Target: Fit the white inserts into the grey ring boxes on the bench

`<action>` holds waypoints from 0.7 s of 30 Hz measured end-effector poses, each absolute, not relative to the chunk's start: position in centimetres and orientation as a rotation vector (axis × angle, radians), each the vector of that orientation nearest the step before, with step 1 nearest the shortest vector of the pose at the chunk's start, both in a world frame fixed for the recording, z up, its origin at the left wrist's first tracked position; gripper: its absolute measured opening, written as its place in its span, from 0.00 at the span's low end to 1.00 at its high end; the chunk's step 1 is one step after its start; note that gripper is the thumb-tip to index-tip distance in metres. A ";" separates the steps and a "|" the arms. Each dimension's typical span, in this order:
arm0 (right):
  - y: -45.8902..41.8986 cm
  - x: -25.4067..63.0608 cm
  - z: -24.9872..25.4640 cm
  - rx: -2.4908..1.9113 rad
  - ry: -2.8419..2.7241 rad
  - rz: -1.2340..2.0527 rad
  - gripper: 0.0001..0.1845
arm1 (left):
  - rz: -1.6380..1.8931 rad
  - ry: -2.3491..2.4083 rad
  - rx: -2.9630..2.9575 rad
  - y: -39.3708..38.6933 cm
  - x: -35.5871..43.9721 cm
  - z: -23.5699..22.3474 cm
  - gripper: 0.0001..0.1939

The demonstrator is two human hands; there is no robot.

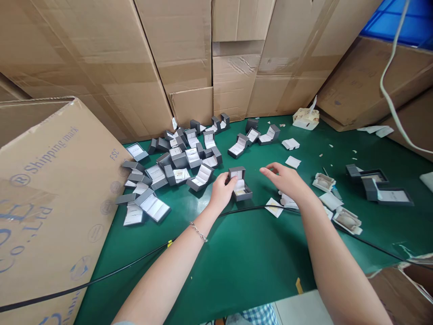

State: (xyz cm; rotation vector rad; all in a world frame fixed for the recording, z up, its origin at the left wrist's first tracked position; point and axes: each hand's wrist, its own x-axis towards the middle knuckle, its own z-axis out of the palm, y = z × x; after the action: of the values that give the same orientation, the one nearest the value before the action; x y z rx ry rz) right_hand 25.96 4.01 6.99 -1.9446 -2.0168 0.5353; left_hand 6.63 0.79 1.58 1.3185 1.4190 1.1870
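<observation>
My left hand point(221, 192) is closed on the side of a small grey jewelry box point(242, 196) with a white lining. The box stands on the green table with its lid raised, my thumb at its inner edge. To the right of it, my right hand point(283, 179) hovers over the table with its fingers partly stretched and nothing visible in them. Below that hand lie a white card insert point(274, 207) with a yellowish mark and white padded pieces point(288, 201), partly hidden by my wrist.
Several opened grey boxes point(192, 157) crowd the left of the table point(237, 257). Two larger grey boxes point(394, 196) lie at the right. A tissue pack point(306, 118) sits at the back. A black cable point(128, 266) crosses the front; cartons point(128, 58) wall the back and left.
</observation>
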 end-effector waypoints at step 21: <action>4.9 29.1 5.1 -2.454 -2.051 0.451 0.21 | 1.275 1.479 1.670 -0.5 7.3 1.2 0.31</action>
State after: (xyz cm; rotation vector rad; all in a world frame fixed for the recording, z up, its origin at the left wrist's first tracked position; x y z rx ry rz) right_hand 29.10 4.94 5.14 -2.4539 -2.0509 0.4513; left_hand 7.30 -0.47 1.23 1.6701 1.4793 1.2749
